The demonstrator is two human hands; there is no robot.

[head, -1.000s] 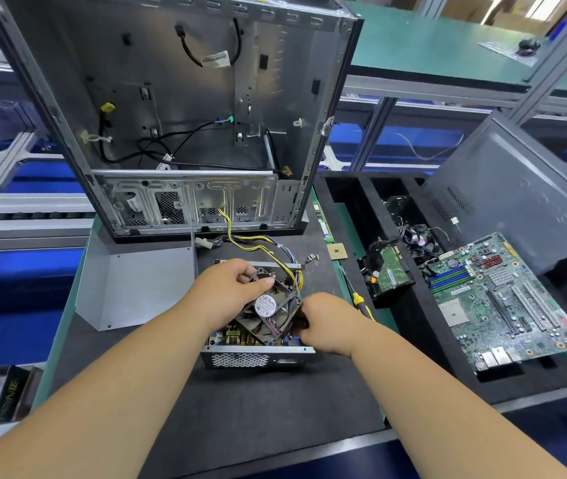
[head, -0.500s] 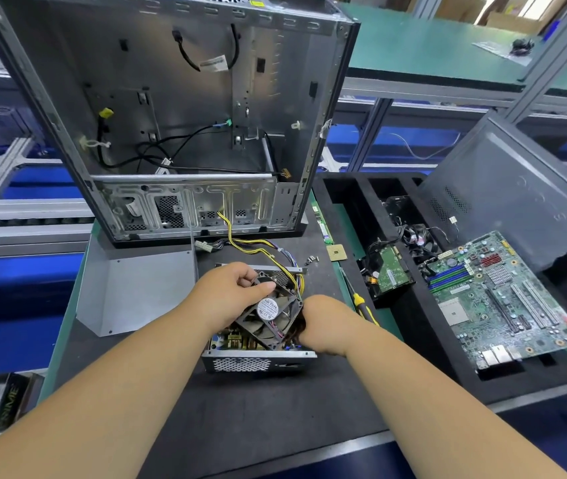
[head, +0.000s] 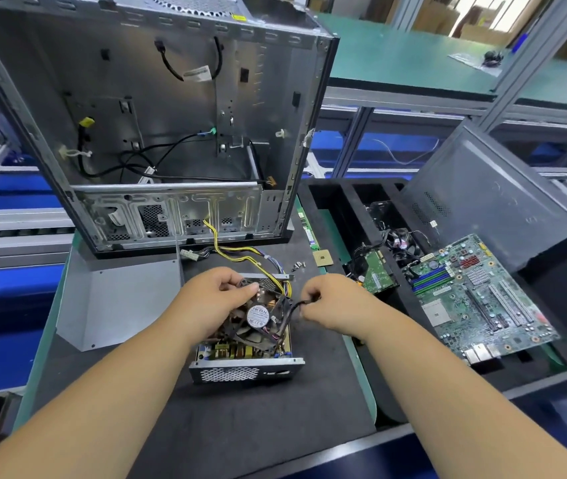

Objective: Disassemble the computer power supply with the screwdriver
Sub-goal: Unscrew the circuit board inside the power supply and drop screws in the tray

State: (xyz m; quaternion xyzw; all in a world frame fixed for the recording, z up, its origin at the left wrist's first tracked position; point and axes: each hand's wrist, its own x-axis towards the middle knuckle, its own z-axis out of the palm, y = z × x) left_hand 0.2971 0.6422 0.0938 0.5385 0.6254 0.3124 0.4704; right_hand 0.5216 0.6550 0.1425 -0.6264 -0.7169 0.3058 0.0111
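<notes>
Power supply (head: 245, 369) sits open on the dark table (head: 240, 426) mat, front of the empty computer case (head: 157, 115). Left hand (head: 214, 300) grips the black fan (head: 258, 323) (tilted up over the circuit board). Right hand (head: 335, 304) pinches the fan's black cable (head: 290, 311), pulled to the side. Grey cover (head: 116, 302) lies left of the supply. Motherboard (head: 475, 299) in the tray at right; loose screws (head: 298, 266) near the yellow wires (head: 240, 257).
</notes>
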